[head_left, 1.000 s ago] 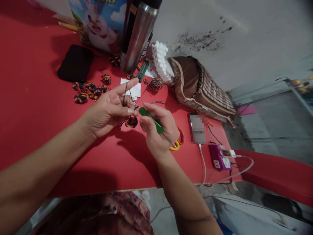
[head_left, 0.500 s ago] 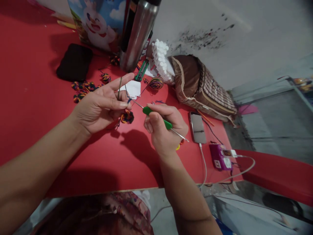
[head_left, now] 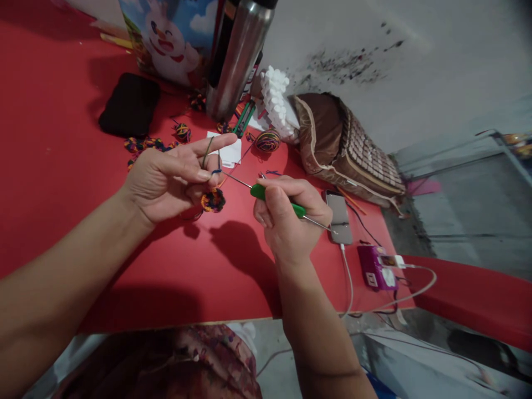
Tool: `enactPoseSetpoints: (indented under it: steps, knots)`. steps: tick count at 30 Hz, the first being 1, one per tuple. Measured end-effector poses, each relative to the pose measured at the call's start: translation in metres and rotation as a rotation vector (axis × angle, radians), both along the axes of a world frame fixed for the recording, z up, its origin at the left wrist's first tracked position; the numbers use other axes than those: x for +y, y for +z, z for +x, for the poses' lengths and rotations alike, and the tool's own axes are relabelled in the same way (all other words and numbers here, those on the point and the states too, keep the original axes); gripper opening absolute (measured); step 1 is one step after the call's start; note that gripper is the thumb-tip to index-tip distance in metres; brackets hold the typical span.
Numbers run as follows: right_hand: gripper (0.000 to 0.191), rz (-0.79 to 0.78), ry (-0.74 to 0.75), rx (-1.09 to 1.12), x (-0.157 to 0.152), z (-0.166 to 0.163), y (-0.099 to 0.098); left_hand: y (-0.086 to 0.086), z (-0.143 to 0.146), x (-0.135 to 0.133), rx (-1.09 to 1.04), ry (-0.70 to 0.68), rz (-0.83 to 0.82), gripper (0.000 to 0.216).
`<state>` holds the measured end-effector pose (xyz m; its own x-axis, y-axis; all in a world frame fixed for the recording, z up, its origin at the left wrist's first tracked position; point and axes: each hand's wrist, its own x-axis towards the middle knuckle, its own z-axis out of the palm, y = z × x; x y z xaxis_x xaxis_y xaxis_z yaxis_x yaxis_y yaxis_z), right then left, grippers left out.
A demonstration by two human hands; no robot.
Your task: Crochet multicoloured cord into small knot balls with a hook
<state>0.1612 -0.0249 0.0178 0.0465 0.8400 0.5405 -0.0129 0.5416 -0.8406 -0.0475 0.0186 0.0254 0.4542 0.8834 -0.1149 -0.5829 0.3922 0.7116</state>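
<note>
My left hand [head_left: 177, 177] pinches a small piece of dark blue yarn work between thumb and fingertips, with yarn [head_left: 209, 148] looped over its raised index finger. Just below those fingertips hangs a round multicoloured crocheted piece [head_left: 213, 200]. My right hand [head_left: 291, 219] is closed around the green handle of a crochet hook [head_left: 258, 192]. The hook's thin metal shaft reaches left to the yarn at my left fingertips; its other metal end sticks out past my right hand. Behind them lies a multicoloured yarn ball [head_left: 268, 141], a strand leading from it toward the work.
On the red table [head_left: 241, 282] stand a steel flask [head_left: 241, 58] and a picture-printed bag [head_left: 170, 41]. Around the hands lie a black pouch [head_left: 129, 105], more crocheted pieces [head_left: 143, 144], a green cutter [head_left: 244, 118], a brown bag [head_left: 349, 144], a phone [head_left: 338, 213] and a purple box [head_left: 376, 267].
My right hand has moved right, drawing the hook away from my left hand. The left index finger is stretched a little further right. The round crocheted piece has shifted slightly left.
</note>
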Motion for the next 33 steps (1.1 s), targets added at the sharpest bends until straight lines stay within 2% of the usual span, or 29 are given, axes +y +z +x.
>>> enactPoseSetpoints:
  steps: [8, 14, 17, 22, 30, 33]
  knots:
    - [0.036, -0.159, 0.030, 0.056, 0.005, -0.001, 0.003, 0.003, 0.002, -0.002, 0.015, 0.010, 0.014, 0.060]
    - [0.037, -0.278, 0.129, 0.127, 0.007, -0.005, -0.001, 0.002, 0.012, -0.009, 0.093, 0.072, 0.062, 0.072]
    - [0.034, -0.278, 0.128, 0.148, 0.007, -0.006, -0.003, -0.001, 0.018, -0.011, 0.090, 0.084, 0.093, 0.076]
    - [0.026, -0.244, 0.133, 0.190, 0.008, -0.006, -0.003, -0.005, 0.021, -0.011, 0.043, 0.113, 0.104, 0.068]
    - [0.031, -0.253, 0.101, 0.132, 0.010, -0.005, -0.007, -0.001, 0.022, -0.012, 0.067, 0.198, 0.121, 0.053]
    - [0.033, -0.232, 0.042, 0.078, 0.007, -0.007, -0.009, -0.003, 0.023, -0.012, 0.116, 0.248, 0.164, 0.056]
